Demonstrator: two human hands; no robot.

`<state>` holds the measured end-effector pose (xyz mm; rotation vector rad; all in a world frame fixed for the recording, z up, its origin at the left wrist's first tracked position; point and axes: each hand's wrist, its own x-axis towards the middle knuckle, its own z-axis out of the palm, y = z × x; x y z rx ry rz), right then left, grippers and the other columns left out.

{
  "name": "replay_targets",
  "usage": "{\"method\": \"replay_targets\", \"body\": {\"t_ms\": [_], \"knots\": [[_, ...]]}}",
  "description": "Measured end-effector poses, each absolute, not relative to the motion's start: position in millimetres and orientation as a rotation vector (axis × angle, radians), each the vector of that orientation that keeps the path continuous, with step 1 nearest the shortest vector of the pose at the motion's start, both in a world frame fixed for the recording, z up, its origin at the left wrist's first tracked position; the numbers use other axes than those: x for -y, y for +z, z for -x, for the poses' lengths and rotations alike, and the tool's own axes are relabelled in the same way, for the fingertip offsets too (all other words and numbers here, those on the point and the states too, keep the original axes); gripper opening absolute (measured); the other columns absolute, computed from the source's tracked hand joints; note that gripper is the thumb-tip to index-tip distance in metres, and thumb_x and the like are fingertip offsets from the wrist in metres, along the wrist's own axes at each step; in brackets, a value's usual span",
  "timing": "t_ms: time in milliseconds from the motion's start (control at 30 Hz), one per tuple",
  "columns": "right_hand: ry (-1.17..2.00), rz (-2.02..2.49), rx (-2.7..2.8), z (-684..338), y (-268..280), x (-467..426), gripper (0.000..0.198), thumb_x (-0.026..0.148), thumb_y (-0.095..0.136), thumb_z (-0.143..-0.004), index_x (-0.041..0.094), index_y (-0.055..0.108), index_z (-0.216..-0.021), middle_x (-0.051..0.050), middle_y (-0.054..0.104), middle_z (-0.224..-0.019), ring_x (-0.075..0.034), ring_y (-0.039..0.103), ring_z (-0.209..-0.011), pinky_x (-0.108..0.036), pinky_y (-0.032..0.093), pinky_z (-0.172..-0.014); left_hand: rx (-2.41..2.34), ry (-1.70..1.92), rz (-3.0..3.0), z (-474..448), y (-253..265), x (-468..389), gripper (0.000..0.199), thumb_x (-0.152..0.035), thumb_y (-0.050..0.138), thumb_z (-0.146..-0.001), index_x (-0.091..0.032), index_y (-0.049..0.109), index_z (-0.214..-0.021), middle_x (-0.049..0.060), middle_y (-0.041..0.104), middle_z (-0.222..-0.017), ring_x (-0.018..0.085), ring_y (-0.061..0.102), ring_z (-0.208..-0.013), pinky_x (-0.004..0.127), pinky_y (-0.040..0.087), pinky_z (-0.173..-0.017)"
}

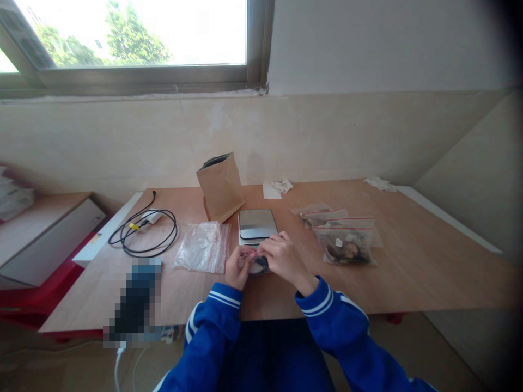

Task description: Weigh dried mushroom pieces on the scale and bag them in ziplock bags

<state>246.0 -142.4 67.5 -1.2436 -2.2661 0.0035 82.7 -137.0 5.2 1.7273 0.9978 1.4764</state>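
Observation:
My left hand (pixel 238 267) and my right hand (pixel 284 257) meet at the top edge of a small clear zip bag (pixel 258 265). The fingers of both are pinched on that edge. Something dark and something pale show inside the bag, too small to name. Just beyond my hands lies a flat digital scale (pixel 258 224) with a shiny metal plate; my fingers partly hide its front. Left of my left hand is a stack of clear zip bags (pixel 202 247) with red seal lines. Off to the right, several zip bags (pixel 347 249) hold brownish dried pieces.
A brown paper bag (pixel 222 188) stands with its top open behind the scale. A coiled black cable (pixel 149 254) and a white adapter (pixel 152 216) lie at left, near a blurred-out dark object (pixel 134 305). Crumpled tissue (pixel 283 187) lies by the wall.

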Motion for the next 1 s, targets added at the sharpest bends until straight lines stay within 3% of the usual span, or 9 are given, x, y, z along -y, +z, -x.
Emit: {"method": "replay_targets", "body": {"t_ms": [233, 367, 467, 567, 800, 1000], "knots": [[0.312, 1.213, 2.214, -254.9, 64.1, 143.0, 0.008, 0.027, 0.06, -0.09, 0.02, 0.065, -0.09, -0.001, 0.071, -0.09, -0.018, 0.061, -0.086, -0.03, 0.039, -0.079, -1.072, 1.517, -1.83, -81.1, -3.5, 131.8, 0.015, -0.03, 0.056, -0.09, -0.016, 0.062, -0.088, 0.005, 0.066, -0.082, 0.016, 0.063, -0.079, 0.028, 0.05, -0.074], [0.389, 1.247, 2.186, -263.1, 66.8, 144.4, 0.016, 0.032, 0.067, -0.085, 0.02, 0.066, -0.097, -0.003, 0.071, -0.095, -0.02, 0.061, -0.09, -0.031, 0.042, -0.079, -1.078, 1.549, -1.854, -81.5, -6.1, 130.5, 0.014, -0.029, 0.058, -0.089, -0.016, 0.063, -0.086, 0.003, 0.065, -0.079, 0.015, 0.063, -0.076, 0.026, 0.049, -0.07], [0.332, 1.301, 2.163, -265.7, 67.8, 144.6, 0.006, 0.026, 0.065, -0.087, 0.02, 0.067, -0.087, -0.003, 0.072, -0.089, -0.021, 0.061, -0.087, -0.032, 0.039, -0.079, -1.079, 1.567, -1.862, -81.9, -6.2, 130.2, 0.012, -0.027, 0.059, -0.088, -0.016, 0.063, -0.085, 0.003, 0.065, -0.079, 0.015, 0.063, -0.075, 0.025, 0.049, -0.07], [0.264, 1.32, 2.16, -265.7, 66.8, 144.0, 0.014, 0.02, 0.063, -0.088, 0.021, 0.067, -0.075, -0.001, 0.072, -0.081, -0.02, 0.06, -0.084, -0.034, 0.035, -0.078, -1.079, 1.57, -1.872, -82.0, -5.7, 130.3, 0.011, -0.027, 0.06, -0.088, -0.016, 0.063, -0.084, 0.003, 0.065, -0.078, 0.014, 0.062, -0.074, 0.024, 0.048, -0.069], [0.21, 1.272, 2.114, -263.4, 63.3, 143.7, 0.026, 0.006, 0.059, -0.086, 0.022, 0.067, -0.067, 0.001, 0.073, -0.077, -0.018, 0.059, -0.079, -0.033, 0.032, -0.076, -1.083, 1.562, -1.856, -82.7, -4.0, 132.1, 0.014, -0.029, 0.061, -0.087, -0.016, 0.064, -0.082, 0.003, 0.065, -0.078, 0.015, 0.062, -0.073, 0.025, 0.049, -0.068], [0.238, 1.279, 2.109, -272.0, 62.5, 144.8, 0.01, 0.025, 0.065, -0.088, 0.026, 0.073, -0.081, 0.001, 0.075, -0.085, -0.019, 0.059, -0.08, -0.034, 0.033, -0.078, -1.122, 1.574, -1.85, -82.5, -3.0, 131.8, 0.016, -0.031, 0.06, -0.087, -0.016, 0.065, -0.083, 0.004, 0.067, -0.078, 0.015, 0.063, -0.074, 0.026, 0.05, -0.069]]}}
